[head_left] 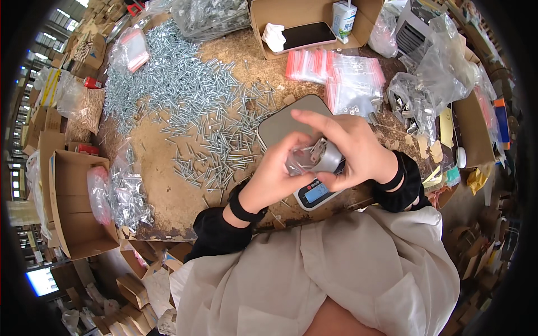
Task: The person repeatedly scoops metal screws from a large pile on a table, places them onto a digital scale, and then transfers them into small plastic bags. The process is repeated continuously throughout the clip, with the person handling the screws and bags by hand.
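Observation:
My left hand point(276, 169) is closed on a small clear plastic bag point(301, 159). My right hand point(360, 150) curls round a silvery, round-sided container point(329, 159), its thumb and fingers wrapped about it. The bag and the container meet between my hands, and a few small metal pieces point(318, 148) show at that spot; fingers hide part of them. Both hands hover over a digital scale point(288, 115) with a grey plate and a lit display point(317, 192) at its near side. A wide heap of loose screws point(179, 95) spreads over the table left of the scale.
Flat zip bags with red edges point(354, 84) lie beyond the scale. At the back, a cardboard box point(263, 45) holds a phone point(308, 37), a drink carton point(343, 21) and crumpled tissue. Clear bags of metal parts point(412, 101) sit right; an open carton point(78, 207) stands left.

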Demonstrator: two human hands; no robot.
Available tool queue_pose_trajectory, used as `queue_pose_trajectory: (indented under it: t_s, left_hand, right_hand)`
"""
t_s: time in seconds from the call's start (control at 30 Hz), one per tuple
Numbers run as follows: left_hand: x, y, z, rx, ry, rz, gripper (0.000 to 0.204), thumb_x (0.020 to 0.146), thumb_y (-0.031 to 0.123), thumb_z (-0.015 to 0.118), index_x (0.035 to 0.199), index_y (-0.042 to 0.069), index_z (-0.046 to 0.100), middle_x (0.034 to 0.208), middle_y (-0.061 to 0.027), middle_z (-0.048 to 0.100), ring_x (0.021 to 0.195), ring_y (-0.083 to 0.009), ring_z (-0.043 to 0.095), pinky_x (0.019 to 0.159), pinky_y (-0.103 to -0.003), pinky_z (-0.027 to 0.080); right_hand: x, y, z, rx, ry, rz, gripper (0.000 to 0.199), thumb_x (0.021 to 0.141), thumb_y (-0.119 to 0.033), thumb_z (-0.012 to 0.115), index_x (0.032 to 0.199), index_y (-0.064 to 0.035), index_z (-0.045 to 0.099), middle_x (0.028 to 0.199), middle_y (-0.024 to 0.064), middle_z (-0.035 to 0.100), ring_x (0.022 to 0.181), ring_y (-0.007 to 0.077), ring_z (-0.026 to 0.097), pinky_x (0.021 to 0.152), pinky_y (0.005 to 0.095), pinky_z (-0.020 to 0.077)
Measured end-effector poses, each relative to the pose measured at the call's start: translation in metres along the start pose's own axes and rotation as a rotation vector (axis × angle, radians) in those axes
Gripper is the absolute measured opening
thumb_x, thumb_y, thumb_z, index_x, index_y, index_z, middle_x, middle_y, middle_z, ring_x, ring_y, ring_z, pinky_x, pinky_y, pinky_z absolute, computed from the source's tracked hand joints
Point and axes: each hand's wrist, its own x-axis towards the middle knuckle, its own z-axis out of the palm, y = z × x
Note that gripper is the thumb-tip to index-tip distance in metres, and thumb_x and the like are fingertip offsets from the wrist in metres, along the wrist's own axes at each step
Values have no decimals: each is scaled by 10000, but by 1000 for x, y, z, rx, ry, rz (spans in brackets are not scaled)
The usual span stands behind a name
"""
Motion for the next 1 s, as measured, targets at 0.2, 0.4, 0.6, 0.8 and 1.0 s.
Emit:
queue_pose_trajectory:
  t_s: [0.2, 0.4, 0.6, 0.8, 1.0]
  left_hand:
    - [1, -3, 7, -192, -77, -54, 632, 788, 80, 840, 1320, 10, 507, 1199, -39, 628, 1109, -136, 614, 954, -313, 495]
    - [-2, -8, 4, -105, -115, -75, 635, 827, 140, 812, 1361, 6, 497, 1236, -54, 626, 1128, -135, 603, 982, -320, 481]
    - [-1, -4, 3, -78, -111, -91, 612, 841, 112, 791, 1368, 8, 499, 1226, -60, 631, 1130, -138, 604, 982, -321, 482]
    - [1, -3, 2, -231, -33, -34, 400, 808, 18, 784, 1143, 34, 565, 1046, -28, 610, 983, -113, 598, 871, -287, 487]
    - [0, 6, -8, -310, 136, 60, 539, 790, -106, 708, 1242, 60, 465, 970, -13, 574, 907, -99, 567, 810, -262, 472]
  right_hand:
    - [-3, -2, 8, -56, 3, 9, 881, 640, -364, 736, 1398, 20, 504, 745, 77, 652, 665, 295, 668, 619, 366, 513]
    - [-5, -2, 9, -50, -40, 95, 866, 682, -428, 728, 1392, 19, 511, 684, 75, 638, 605, 291, 649, 594, 347, 496]
    - [-6, 1, 15, 151, 63, 130, 798, 754, -395, 757, 1429, -65, 489, 619, 79, 601, 558, 286, 627, 541, 347, 487]
    - [-9, 0, 4, 524, 53, 318, 694, 892, -378, 622, 1467, -38, 431, 834, 61, 668, 781, 179, 655, 731, 298, 505]
    - [-8, 21, -3, 251, 43, 208, 662, 830, -239, 687, 1428, -40, 482, 1040, 138, 678, 939, 279, 671, 861, 356, 515]
